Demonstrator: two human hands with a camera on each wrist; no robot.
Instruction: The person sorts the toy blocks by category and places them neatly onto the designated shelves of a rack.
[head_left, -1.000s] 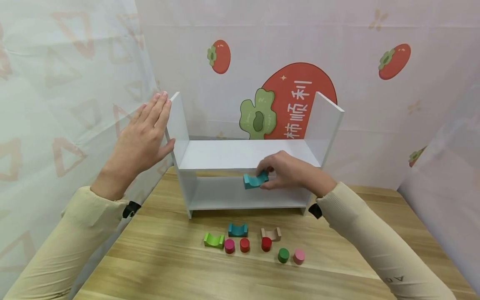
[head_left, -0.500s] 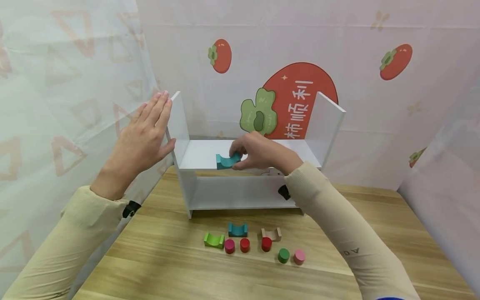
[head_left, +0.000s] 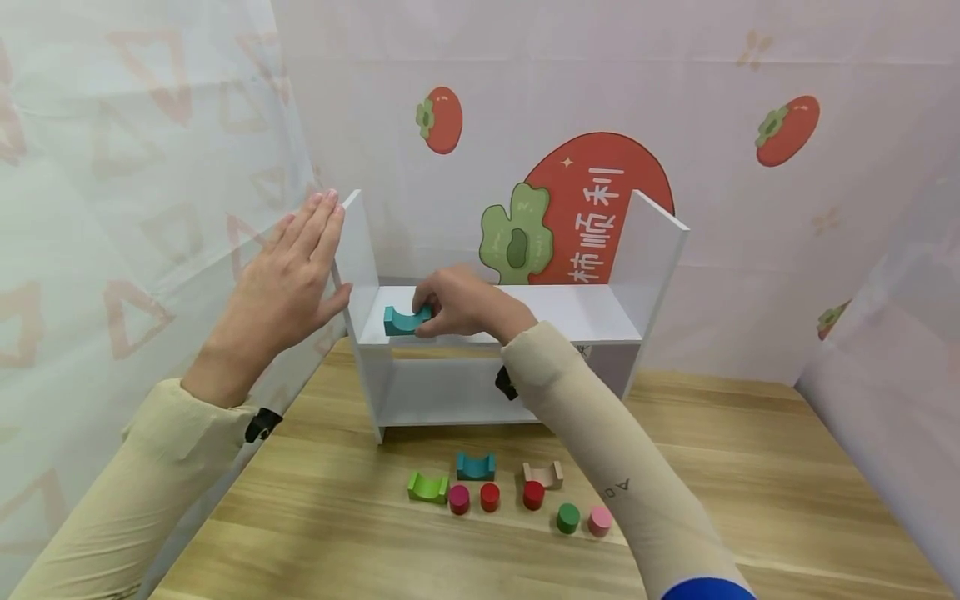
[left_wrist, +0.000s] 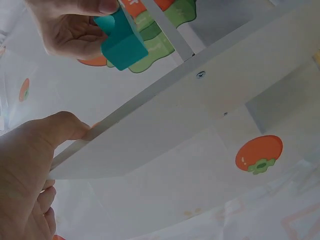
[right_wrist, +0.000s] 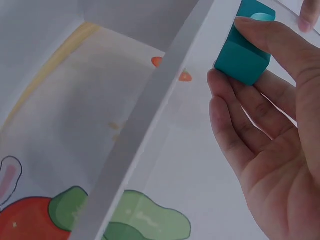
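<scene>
My right hand [head_left: 465,304] pinches a teal block with a curved notch [head_left: 400,322] between thumb and fingers. The block is at the left end of the white rack's upper shelf [head_left: 570,315], near the front edge. In the right wrist view the thumb lies on one face of the teal block [right_wrist: 242,62], with fingers behind it. My left hand [head_left: 281,287] lies with straight fingers along the outside of the left side panel [head_left: 356,242], its thumb reaching across the front edge. The left wrist view shows that thumb at the panel's edge [left_wrist: 117,117].
On the wooden table before the rack lie a second teal block [head_left: 476,468], a lime block [head_left: 428,489] and a tan block [head_left: 551,475]. Several small cylinders stand there, among them a magenta one [head_left: 459,500] and a green one [head_left: 567,518]. Printed cloth hangs behind.
My right hand has carried the teal block up from in front of the lower shelf and leftward to the upper shelf's left end. The left hand stays at the side panel.
</scene>
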